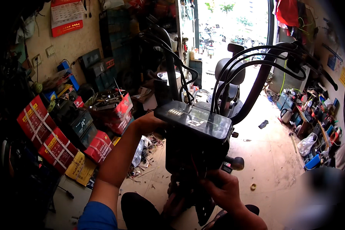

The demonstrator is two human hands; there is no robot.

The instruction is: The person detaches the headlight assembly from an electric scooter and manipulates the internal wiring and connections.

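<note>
In front of me stands an electric scooter, its flat dark display panel (197, 119) facing up with small light segments on it. Black handlebars (253, 96) rise on both sides, with thick black cables (234, 67) looping from the right one. My left hand (149, 123) reaches around the left side of the panel; its fingers are hidden behind the housing. Below the panel, at the dark front column (182, 153), my right hand (223, 188) is closed with its fingertips together beside thin wires. Shadow hides what the fingertips hold.
Red cartons (57, 149) and a yellow box (80, 168) are stacked at the left, near a tool-filled red box (119, 111). The scooter's seat (230, 72) stands toward the bright doorway. Bottles and tools crowd the right wall, with a white plastic bag (307, 143). A small ring (253, 186) lies on the floor.
</note>
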